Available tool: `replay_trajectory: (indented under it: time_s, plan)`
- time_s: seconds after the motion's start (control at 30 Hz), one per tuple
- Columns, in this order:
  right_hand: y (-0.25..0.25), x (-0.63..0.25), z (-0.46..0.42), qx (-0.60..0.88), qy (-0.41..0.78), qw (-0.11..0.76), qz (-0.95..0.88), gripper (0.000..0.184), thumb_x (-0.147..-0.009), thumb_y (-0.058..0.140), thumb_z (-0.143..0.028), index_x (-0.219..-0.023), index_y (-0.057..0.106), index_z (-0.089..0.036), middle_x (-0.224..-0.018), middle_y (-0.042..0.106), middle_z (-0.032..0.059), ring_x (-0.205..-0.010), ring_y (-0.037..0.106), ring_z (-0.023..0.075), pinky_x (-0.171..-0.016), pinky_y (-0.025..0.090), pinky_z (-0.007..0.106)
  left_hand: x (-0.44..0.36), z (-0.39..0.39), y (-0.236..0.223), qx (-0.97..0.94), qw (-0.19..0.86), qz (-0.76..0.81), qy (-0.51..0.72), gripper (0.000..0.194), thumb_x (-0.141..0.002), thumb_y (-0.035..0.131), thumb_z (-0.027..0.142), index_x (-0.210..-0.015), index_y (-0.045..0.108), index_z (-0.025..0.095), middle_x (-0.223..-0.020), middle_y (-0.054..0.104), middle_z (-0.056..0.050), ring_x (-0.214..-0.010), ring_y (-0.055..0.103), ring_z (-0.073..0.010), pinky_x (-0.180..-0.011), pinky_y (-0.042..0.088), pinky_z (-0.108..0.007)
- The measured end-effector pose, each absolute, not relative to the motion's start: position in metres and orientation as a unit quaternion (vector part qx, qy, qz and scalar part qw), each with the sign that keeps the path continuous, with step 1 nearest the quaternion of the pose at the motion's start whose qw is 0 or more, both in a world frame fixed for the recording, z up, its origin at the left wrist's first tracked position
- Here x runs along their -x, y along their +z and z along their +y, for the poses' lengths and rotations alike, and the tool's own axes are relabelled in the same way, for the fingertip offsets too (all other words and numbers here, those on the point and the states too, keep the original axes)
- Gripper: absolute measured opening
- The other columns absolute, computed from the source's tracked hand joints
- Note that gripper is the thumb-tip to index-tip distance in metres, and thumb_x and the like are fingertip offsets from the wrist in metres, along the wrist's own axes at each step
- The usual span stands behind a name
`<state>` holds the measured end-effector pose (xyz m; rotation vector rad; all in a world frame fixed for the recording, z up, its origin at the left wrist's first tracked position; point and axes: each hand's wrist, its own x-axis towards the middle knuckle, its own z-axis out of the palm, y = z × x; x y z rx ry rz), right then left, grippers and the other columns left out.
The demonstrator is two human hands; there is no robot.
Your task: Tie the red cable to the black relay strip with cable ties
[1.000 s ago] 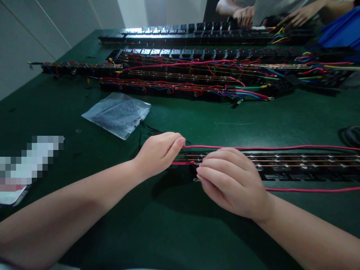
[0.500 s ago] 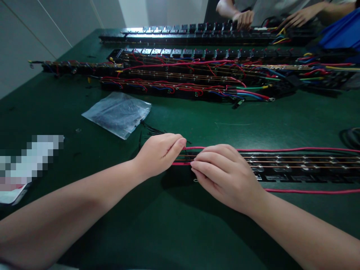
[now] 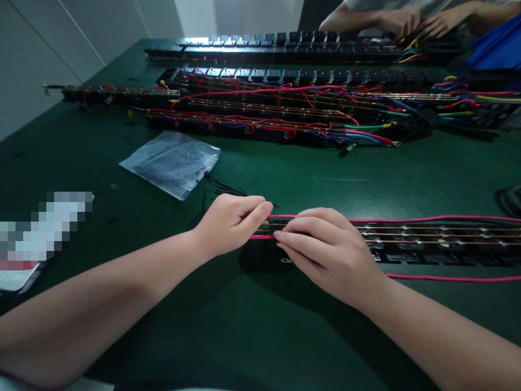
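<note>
A long black strip (image 3: 431, 254) with copper-coloured rods (image 3: 431, 235) along its top lies in front of me, its left end between my hands. My left hand (image 3: 232, 225) is closed, thumb pressed to the fingers, at that end; what it pinches is hidden. My right hand (image 3: 331, 252) bends over the strip with its fingertips pinched at the near red wire (image 3: 451, 278). The far red wire (image 3: 411, 220) runs along the strip's back edge. Part of the strip is covered by my fingers. A small metal ring (image 3: 285, 260) shows below my right fingertips.
Thin black ties (image 3: 223, 186) lie by a clear plastic bag (image 3: 173, 163) behind my left hand. Several wired black strips (image 3: 260, 111) stretch across the table behind. At the left is a blurred-out flat item (image 3: 44, 239). Another person's hands (image 3: 431, 24) work at the far right.
My hands stay almost in place, the left fingers shifting slightly at the strip's end. The other person's hands have come closer together, the one on the left moving right.
</note>
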<state>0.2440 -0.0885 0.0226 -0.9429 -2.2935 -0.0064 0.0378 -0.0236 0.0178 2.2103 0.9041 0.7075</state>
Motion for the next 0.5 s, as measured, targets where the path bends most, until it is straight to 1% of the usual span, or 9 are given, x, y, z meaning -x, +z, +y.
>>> replay_trajectory:
  time_s: [0.1, 0.23, 0.3, 0.4, 0.5]
  plan:
    - [0.023, -0.244, -0.088, 0.362, -0.001, 0.326, -0.873, 0.012, -0.084, 0.067, -0.012, -0.093, 0.074, -0.014, -0.089, 0.074, 0.0092, -0.087, 0.065, 0.0233, -0.073, 0.054, 0.040, -0.038, -0.024, 0.018, -0.820, 0.353, 0.354, 0.278, 0.046, -0.100, 0.038, 0.040, -0.080, 0.071, 0.014, -0.057, 0.058, 0.002, -0.052, 0.052, -0.0084, -0.052, 0.037, -0.021]
    - [0.022, -0.243, -0.088, 0.364, 0.004, 0.334, -0.870, 0.012, -0.085, 0.067, -0.012, -0.093, 0.075, -0.015, -0.087, 0.074, 0.0088, -0.084, 0.064, 0.0220, -0.072, 0.054, 0.039, -0.041, -0.024, 0.017, -0.743, 0.446, 0.397, 0.301, 0.052, -0.098, 0.040, 0.049, -0.079, 0.072, 0.014, -0.064, 0.066, -0.002, -0.055, 0.059, -0.0101, -0.051, 0.043, -0.019]
    - [0.022, -0.243, -0.088, 0.367, 0.005, 0.335, -0.868, 0.013, -0.085, 0.067, -0.011, -0.094, 0.075, -0.015, -0.086, 0.074, 0.0087, -0.084, 0.064, 0.0218, -0.072, 0.054, 0.038, -0.043, -0.023, 0.016, -0.695, 0.500, 0.411, 0.315, 0.052, -0.096, 0.043, 0.051, -0.077, 0.072, 0.013, -0.064, 0.067, -0.003, -0.053, 0.061, -0.0109, -0.050, 0.047, -0.020]
    - [0.023, -0.243, -0.088, 0.368, 0.004, 0.334, -0.868, 0.013, -0.085, 0.067, -0.012, -0.094, 0.075, -0.016, -0.086, 0.074, 0.0086, -0.083, 0.064, 0.0215, -0.072, 0.054, 0.038, -0.046, -0.022, 0.015, -0.664, 0.532, 0.412, 0.326, 0.045, -0.094, 0.050, 0.047, -0.073, 0.069, 0.013, -0.063, 0.068, -0.003, -0.056, 0.065, -0.0119, -0.055, 0.053, -0.020]
    - [0.024, -0.243, -0.087, 0.368, 0.003, 0.331, -0.869, 0.012, -0.086, 0.065, -0.013, -0.094, 0.074, -0.016, -0.086, 0.074, 0.0086, -0.083, 0.064, 0.0209, -0.071, 0.054, 0.038, -0.049, -0.021, 0.015, -0.655, 0.534, 0.419, 0.333, 0.028, -0.090, 0.059, 0.037, -0.075, 0.066, 0.014, -0.067, 0.069, -0.001, -0.062, 0.069, -0.0120, -0.061, 0.058, -0.020]
